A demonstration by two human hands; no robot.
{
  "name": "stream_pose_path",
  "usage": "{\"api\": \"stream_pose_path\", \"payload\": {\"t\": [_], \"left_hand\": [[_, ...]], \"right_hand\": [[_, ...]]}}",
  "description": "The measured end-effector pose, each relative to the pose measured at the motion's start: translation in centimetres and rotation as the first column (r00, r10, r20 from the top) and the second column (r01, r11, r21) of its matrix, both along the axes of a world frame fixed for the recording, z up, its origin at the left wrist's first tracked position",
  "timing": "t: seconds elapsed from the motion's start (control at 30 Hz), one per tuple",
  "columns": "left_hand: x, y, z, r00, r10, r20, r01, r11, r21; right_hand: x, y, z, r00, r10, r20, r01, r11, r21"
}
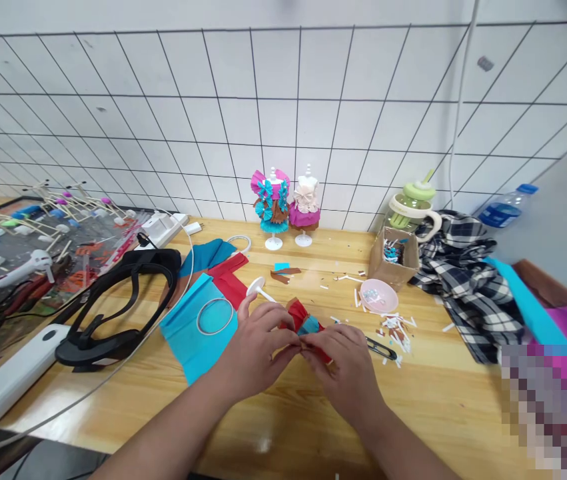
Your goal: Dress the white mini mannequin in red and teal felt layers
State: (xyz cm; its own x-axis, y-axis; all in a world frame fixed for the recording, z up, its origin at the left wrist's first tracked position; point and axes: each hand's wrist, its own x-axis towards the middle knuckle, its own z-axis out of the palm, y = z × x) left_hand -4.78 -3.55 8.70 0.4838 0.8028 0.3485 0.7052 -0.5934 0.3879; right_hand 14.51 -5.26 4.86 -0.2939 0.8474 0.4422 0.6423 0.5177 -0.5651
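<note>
From my remote seat I see the left hand (262,345) and right hand (347,371) meeting over the middle of the table (268,440), thumbs and forefingers drawn in tip to tip. Each grip is pinching what looks like one small piece (303,344); the fingers cover most of it, so I can't fairly say whether it is loose or part of the red-and-blue dressed form (309,325). I judge that two opposed pinches are used because something so slight needs steadying from both sides. The dressed form seems to lie on its side, just beyond the fingertips toward the table's back edge, with its white stand (256,287) pointing toward the back left corner, past the left hand's fingers. Two upright forms (273,200) stand by the back edge, probably to stay clear of the wrists. On the left hand's side, a turquoise sheet (183,327) lies flat with a ring (214,317) on it, perhaps as a weight. Toward the table's right edge, a pink dish (379,297) sits beside white scraps (403,330), likely for handy reach, and a black tool (382,349) lies just beyond the right hand.
</note>
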Motion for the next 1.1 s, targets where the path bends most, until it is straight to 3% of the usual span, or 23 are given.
{"api": "stream_pose_path", "payload": {"t": [0.27, 0.37, 0.5, 0.63, 0.7, 0.87, 1.0, 1.1], "left_hand": [[1.1, 1.0, -0.5, 0.998, 0.038, 0.051, -0.036, 0.998, -0.056], [1.2, 2.3, -1.4, 0.994, 0.084, 0.073, -0.081, 0.996, -0.037], [1.9, 4.8, -2.7, 0.991, -0.133, -0.006, 0.133, 0.99, -0.044], [2.8, 6.7, -3.2, 0.963, -0.263, -0.054, 0.257, 0.962, -0.091], [2.9, 7.1, -3.1, 0.959, -0.275, -0.066, 0.264, 0.955, -0.138], [2.3, 7.2, -3.2, 0.958, -0.244, -0.153, 0.196, 0.941, -0.276], [2.1, 7.1, -3.9, 0.949, -0.242, -0.203, 0.166, 0.929, -0.331], [2.0, 6.8, -4.2, 0.954, -0.2, -0.225, 0.127, 0.945, -0.302]], "right_hand": [[1.5, 1.2, -0.2, 1.0, -0.028, 0.0, 0.027, 0.993, -0.116], [3.3, 2.5, -0.7, 0.989, -0.139, -0.049, 0.128, 0.974, -0.186], [5.6, 4.8, -2.2, 0.928, -0.317, -0.196, 0.243, 0.913, -0.328], [6.1, 5.2, -3.9, 0.881, -0.412, -0.231, 0.342, 0.894, -0.29], [5.8, 4.5, -4.6, 0.885, -0.396, -0.246, 0.331, 0.905, -0.268], [4.5, 1.7, -5.5, 0.927, -0.21, -0.311, 0.114, 0.947, -0.301], [3.8, 1.0, -6.4, 0.935, -0.257, -0.246, 0.155, 0.916, -0.37], [3.6, 1.4, -6.9, 0.925, -0.254, -0.284, 0.13, 0.91, -0.393]]}}
